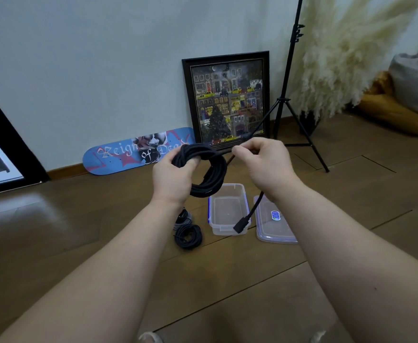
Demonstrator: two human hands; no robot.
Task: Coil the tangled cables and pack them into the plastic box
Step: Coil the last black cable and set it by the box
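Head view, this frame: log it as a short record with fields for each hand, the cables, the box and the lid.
left hand: left hand grips the black cable coil, held up above the floor
right hand: right hand pinches the coil's loose end; its plug dangles in front of the box
finished cables: two coiled cables on the floor, left of the box
box: clear plastic box, open, nothing inside
lid: lid flat on the floor, right of the box

A home – framed painting (227,102), skateboard deck (128,154).
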